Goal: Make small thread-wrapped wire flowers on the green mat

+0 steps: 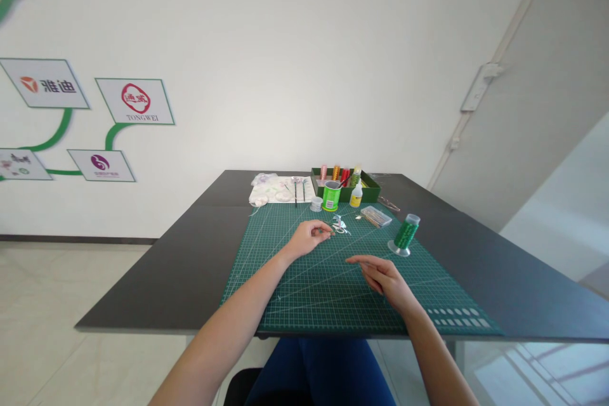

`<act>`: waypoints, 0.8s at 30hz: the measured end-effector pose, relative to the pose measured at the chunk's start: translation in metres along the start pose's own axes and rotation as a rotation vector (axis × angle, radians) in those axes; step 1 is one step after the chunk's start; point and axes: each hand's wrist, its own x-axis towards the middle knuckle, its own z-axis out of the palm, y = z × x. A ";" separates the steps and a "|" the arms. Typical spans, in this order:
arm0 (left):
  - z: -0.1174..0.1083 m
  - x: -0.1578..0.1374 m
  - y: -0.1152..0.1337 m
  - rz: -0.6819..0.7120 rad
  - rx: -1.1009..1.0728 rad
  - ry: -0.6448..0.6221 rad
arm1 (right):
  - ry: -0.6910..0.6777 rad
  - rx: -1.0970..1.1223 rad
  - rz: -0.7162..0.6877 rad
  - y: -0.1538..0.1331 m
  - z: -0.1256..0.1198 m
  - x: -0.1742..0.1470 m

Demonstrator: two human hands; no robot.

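Observation:
My left hand (310,238) is closed in a pinch above the cutting mat. At its fingertips is a small white flower-like piece (339,224) with thin, pale strands; its hold point is too small to see clearly. My right hand (382,276) hovers lower and to the right, index finger stretched out and the others loosely bent. Nothing shows in its fingers. A spool of green thread (406,233) stands on the mat beyond the right hand. Between the spool and the flower-like piece lies a clear plastic case (376,216).
The green cutting mat (323,304) covers the middle of a black table (190,266). Along its far side are a green tin (331,196), a small white tub (316,205), a glue bottle (356,194), a box (372,191) of thread spools, and a white cloth (266,191) with brushes.

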 end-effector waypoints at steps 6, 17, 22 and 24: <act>0.000 0.001 -0.002 0.048 -0.066 -0.019 | -0.001 -0.010 -0.002 0.001 -0.001 0.000; 0.000 0.003 -0.004 0.056 0.079 0.013 | -0.002 -0.007 0.005 0.000 0.000 0.000; -0.001 0.003 -0.005 0.055 0.050 0.020 | 0.002 -0.013 -0.002 0.002 0.000 0.000; 0.000 0.003 -0.006 0.055 0.038 0.025 | 0.002 -0.026 -0.004 0.001 0.001 0.000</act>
